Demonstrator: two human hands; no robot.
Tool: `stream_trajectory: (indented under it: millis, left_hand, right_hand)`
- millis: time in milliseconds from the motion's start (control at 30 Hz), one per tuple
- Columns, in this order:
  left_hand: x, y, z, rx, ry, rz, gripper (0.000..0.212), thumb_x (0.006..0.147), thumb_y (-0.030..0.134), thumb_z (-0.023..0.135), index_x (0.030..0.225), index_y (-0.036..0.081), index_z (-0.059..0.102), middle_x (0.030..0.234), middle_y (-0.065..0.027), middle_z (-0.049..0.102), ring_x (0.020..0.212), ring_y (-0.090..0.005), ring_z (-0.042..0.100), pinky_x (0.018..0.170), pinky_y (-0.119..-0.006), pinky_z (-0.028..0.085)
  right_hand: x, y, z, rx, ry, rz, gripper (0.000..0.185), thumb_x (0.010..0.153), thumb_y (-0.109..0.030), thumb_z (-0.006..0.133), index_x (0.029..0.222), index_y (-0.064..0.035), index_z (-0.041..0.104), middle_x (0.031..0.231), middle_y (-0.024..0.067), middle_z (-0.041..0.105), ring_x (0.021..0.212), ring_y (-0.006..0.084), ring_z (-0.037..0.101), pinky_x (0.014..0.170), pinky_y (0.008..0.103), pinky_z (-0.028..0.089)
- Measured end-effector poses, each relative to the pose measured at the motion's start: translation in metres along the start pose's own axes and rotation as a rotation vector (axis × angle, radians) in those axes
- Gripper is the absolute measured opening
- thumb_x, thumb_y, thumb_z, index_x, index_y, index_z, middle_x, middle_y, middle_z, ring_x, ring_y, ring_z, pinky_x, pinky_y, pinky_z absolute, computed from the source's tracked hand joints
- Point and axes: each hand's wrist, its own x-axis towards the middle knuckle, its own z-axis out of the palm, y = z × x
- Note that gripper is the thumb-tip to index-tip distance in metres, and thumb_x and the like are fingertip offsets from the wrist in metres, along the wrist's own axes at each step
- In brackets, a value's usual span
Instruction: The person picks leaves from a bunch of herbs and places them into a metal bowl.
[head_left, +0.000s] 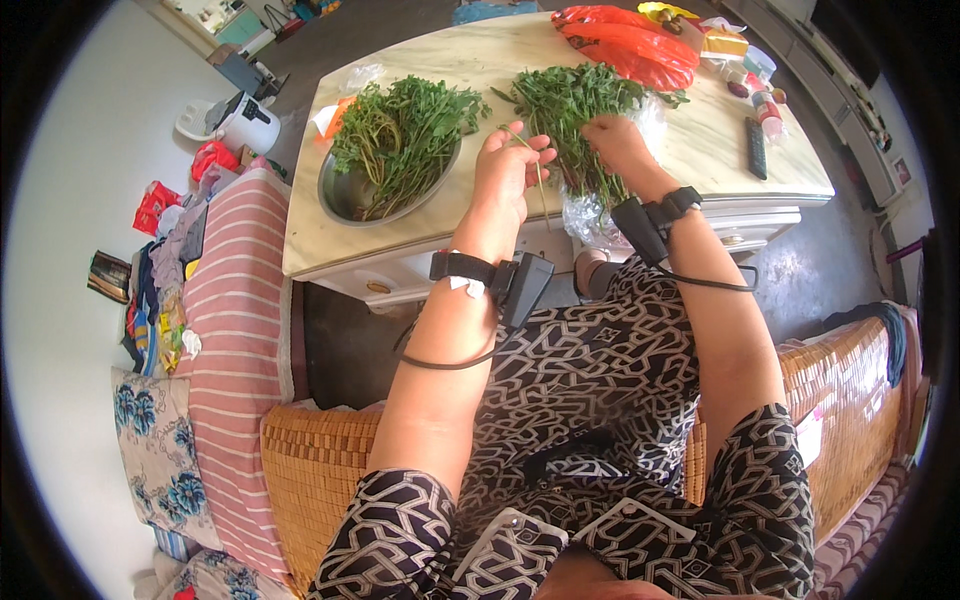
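Between the thumb and fingers of my left hand (514, 161) is a thin green stem (541, 191), its lower end hanging past the table's front edge. My right hand (616, 142) is at a heap of leafy greens (574, 97) that lies partly on clear plastic (589, 217); its fingers curl in front of the stems, and whether they grip any cannot be told. To the left, a metal basin (337, 196) holds another pile of leafy greens (405, 135), stems towards me and leaves spilling over the far rim. Both wrists wear black straps with small devices.
On the marble-patterned table (480, 60), a red plastic bag (630, 45) lies behind the right heap. A black remote control (756, 148) and a bottle (766, 114) are at the right. A striped, covered seat (232, 285) stands on the left. Table drawers (390, 277) face my knees.
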Motion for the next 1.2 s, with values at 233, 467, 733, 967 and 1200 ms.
stream_trajectory:
  millis: [233, 467, 733, 967, 1200]
  left_hand:
    - [0.000, 0.000, -0.001, -0.005, -0.024, 0.008, 0.049, 0.078, -0.008, 0.044, 0.124, 0.004, 0.034, 0.105, -0.0150, 0.059, 0.087, -0.0219, 0.062, 0.067, -0.029, 0.048]
    - [0.001, 0.001, 0.001, -0.002, -0.017, -0.002, 0.053, 0.077, -0.008, 0.045, 0.127, 0.003, 0.031, 0.104, -0.0161, 0.059, 0.088, -0.0235, 0.062, 0.065, -0.030, 0.049]
    - [0.000, 0.000, 0.003, -0.002, -0.033, -0.006, 0.056, 0.076, -0.008, 0.046, 0.129, 0.002, 0.029, 0.104, -0.0164, 0.059, 0.088, -0.0234, 0.063, 0.065, -0.030, 0.050]
    - [0.001, 0.001, 0.004, -0.015, -0.043, -0.011, 0.056, 0.077, -0.007, 0.047, 0.129, 0.003, 0.028, 0.104, -0.0158, 0.060, 0.088, -0.0229, 0.063, 0.065, -0.030, 0.049]
    - [-0.002, 0.004, 0.005, -0.068, -0.027, 0.022, 0.055, 0.077, -0.006, 0.049, 0.127, 0.008, 0.029, 0.105, -0.0147, 0.060, 0.090, -0.0223, 0.062, 0.073, -0.033, 0.046]
  right_hand:
    - [-0.010, -0.020, -0.010, 0.324, 0.144, -0.177, 0.022, 0.085, -0.021, 0.054, 0.091, -0.0014, 0.061, 0.064, 0.0013, 0.052, 0.049, 0.0104, 0.047, 0.045, 0.0255, 0.038]
    - [-0.018, -0.032, -0.009, 0.400, 0.265, -0.331, 0.020, 0.089, -0.019, 0.052, 0.091, -0.0023, 0.062, 0.064, -0.0023, 0.048, 0.046, 0.0056, 0.042, 0.042, 0.0210, 0.035]
    - [-0.023, -0.036, -0.014, 0.270, 0.223, -0.210, 0.019, 0.087, -0.020, 0.053, 0.090, -0.0021, 0.059, 0.064, -0.0006, 0.052, 0.050, 0.0069, 0.046, 0.044, 0.0225, 0.037]
    - [-0.028, -0.042, -0.015, 0.434, 0.147, -0.305, 0.018, 0.087, -0.020, 0.055, 0.091, -0.0028, 0.059, 0.065, -0.0007, 0.053, 0.050, 0.0059, 0.046, 0.044, 0.0206, 0.037]
    - [-0.048, -0.057, -0.008, 0.447, -0.047, -0.316, 0.017, 0.088, -0.019, 0.054, 0.092, -0.0032, 0.059, 0.065, -0.0022, 0.052, 0.050, 0.0044, 0.045, 0.044, 0.0188, 0.035]
